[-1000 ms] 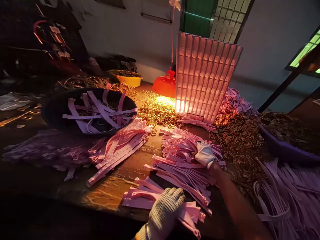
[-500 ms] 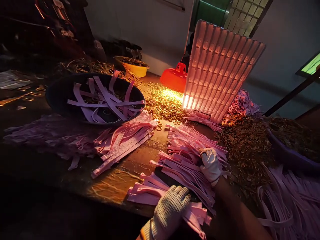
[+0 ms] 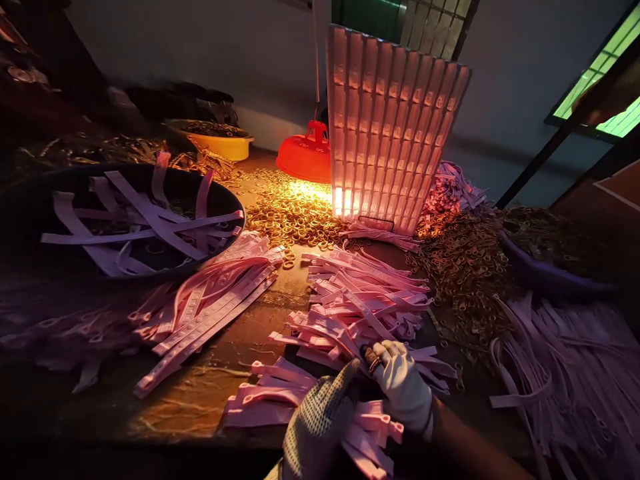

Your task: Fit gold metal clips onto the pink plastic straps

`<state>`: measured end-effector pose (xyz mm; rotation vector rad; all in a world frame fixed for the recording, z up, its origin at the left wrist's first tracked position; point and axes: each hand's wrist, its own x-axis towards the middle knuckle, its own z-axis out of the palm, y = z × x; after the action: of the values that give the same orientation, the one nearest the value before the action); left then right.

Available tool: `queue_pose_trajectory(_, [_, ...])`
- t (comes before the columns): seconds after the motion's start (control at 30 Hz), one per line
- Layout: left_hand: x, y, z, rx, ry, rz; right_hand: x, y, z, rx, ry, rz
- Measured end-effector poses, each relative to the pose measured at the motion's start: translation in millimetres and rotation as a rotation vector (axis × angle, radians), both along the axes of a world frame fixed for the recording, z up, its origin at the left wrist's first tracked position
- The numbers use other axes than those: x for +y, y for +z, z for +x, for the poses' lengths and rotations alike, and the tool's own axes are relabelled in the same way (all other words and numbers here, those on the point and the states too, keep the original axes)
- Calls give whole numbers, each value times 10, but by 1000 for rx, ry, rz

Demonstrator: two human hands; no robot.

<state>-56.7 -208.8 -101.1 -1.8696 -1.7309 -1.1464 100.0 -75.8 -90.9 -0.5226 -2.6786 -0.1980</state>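
My left hand [image 3: 320, 420], in a dotted glove, is wrapped over the middle of a bundle of pink straps [image 3: 280, 383] near the table's front edge. The bundle's far ends stick out to the right beneath that hand, some carrying small loops. Close beside it, my right hand [image 3: 400, 383], in a white glove with dark, worn fingertips, is closed at a second group of pink straps [image 3: 325, 330]. What its fingertips pinch is partly hidden. Behind both hands lies a larger pile of pink straps [image 3: 370, 287].
A red lamp [image 3: 305, 157] lights many gold rings [image 3: 295, 213] beside an upright ribbed panel [image 3: 390, 133]. To the left are a dark basin [image 3: 20, 220] with straps and more straps [image 3: 215, 287]. Metal clasps [image 3: 465, 267] and loose straps [image 3: 575, 360] lie right; a yellow basin [image 3: 220, 145] stands behind.
My right hand has come nearer, down beside my left hand, and the strap group around it has shifted. My left hand stays on its bundle. The view has swung right.
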Motion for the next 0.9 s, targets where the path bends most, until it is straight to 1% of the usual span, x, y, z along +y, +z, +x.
queue_pose_trajectory(0.1, [-34,56,-21,88,-43,-18,-77,-84,65,-45,77,-36])
queue_pose_trajectory(0.17, [-58,69,-34,110,-50,-16,-110,-113,86,-65,91,-82])
queue_pose_trajectory(0.33, [-75,-18,-48,94,-88,-54,-155,-157,72,-37,32,-180])
queue_pose_trajectory(0.4, [-75,-52,-47,88,-93,-76,-166,-152,63,-20,20,-179])
queue_pose_trajectory(0.6, [-67,-69,-75,99,-132,-95,-172,-81,85,-96,98,-155])
queue_pose_trajectory(0.77, [-56,-44,-119,193,-147,-118,-179,-56,82,-78,88,-164])
queue_pose_trajectory(0.9, [-53,-60,-148,213,-151,-135,-193,-5,85,-82,78,-165])
